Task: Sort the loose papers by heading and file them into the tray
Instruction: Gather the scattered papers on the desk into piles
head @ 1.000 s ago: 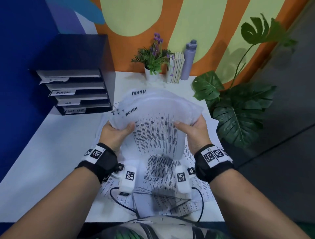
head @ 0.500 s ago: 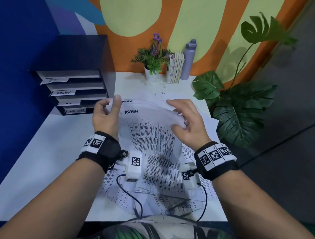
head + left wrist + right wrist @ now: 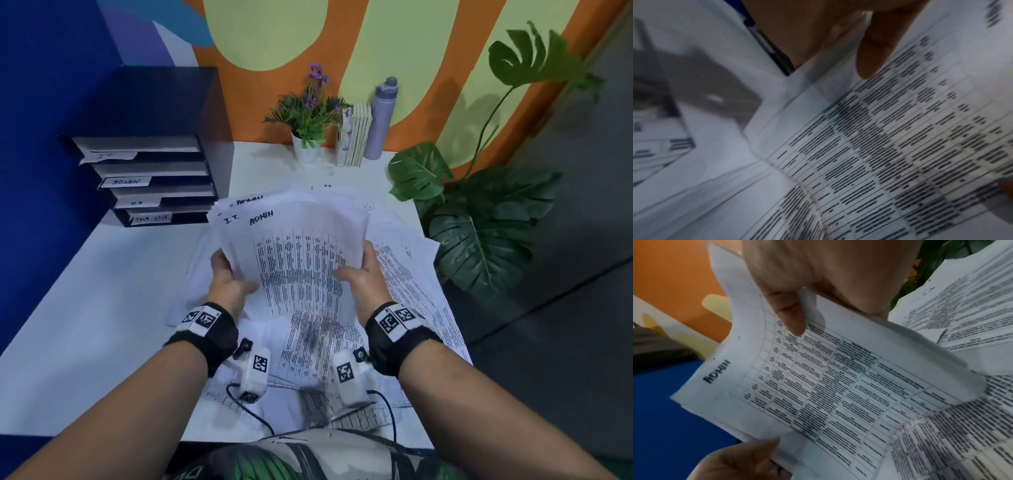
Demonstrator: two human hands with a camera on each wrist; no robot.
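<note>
The stack of papers (image 3: 294,253) is held above the table (image 3: 102,308), at about 12 o'clock from the person's chest. The left hand (image 3: 227,279) clamps the stack's left edge, thumb on the printed face, with the rest of the hand behind the sheets. The right hand (image 3: 359,270) clamps the right edge the same way; the right wrist view shows its thumb (image 3: 791,318) pressed on the top sheet. That sheet is headed "ADMIN"; a sheet headed "I.T." is fanned out behind it.

Handling, as judged: the sheets are light, thin and limp. The stack bows upward between the two grips and will sag wherever it is unsupported. The sheets are likely to slide over one another and fan apart, so pressure should be held on both faces. Grip at the side edges or a corner, not the centre. Peel single sheets off by the top corner where the heading shows.

The filing tray (image 3: 154,178), with labelled slots, stands at 10 o'clock. More loose papers (image 3: 411,284) lie on the table beneath the hands.
</note>
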